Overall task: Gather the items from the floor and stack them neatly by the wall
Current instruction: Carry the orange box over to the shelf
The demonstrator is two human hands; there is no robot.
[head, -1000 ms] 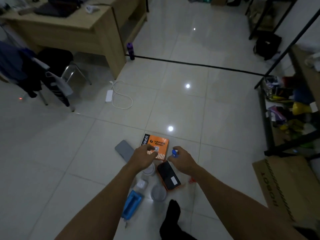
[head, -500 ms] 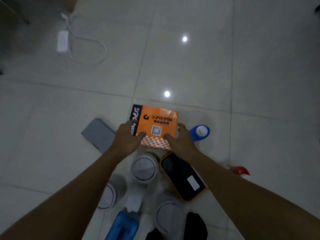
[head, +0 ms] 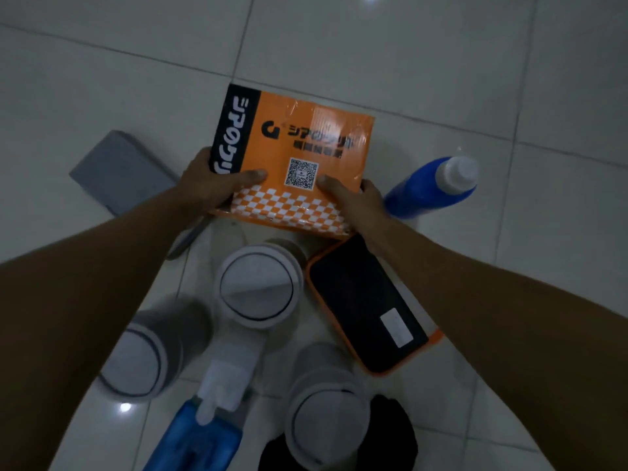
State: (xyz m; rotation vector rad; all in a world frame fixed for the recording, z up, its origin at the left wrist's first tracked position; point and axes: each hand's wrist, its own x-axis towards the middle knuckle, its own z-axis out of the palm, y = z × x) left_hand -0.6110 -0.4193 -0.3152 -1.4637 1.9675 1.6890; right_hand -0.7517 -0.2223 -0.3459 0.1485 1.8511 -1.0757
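Note:
An orange box (head: 306, 137) with black lettering and a QR code lies on the white tiled floor (head: 441, 62). My left hand (head: 210, 185) grips its near left edge, thumb on top. My right hand (head: 353, 195) grips its near right corner, thumb on top as well. Around it lie a flat grey box (head: 119, 168), a blue bottle (head: 431, 185) with a white cap, a black case (head: 363, 307) with an orange rim, and three white cylindrical tubs (head: 261, 283) (head: 146, 355) (head: 326, 416).
A blue spray bottle (head: 204, 433) with a white trigger head lies at the bottom. A dark sock or foot (head: 397, 436) shows at the bottom edge beside one tub. Bare tiles stretch beyond the box and to the right.
I have bent down close to the floor and the view tilted downward. Both hands went from hovering above the orange box to gripping its near edge.

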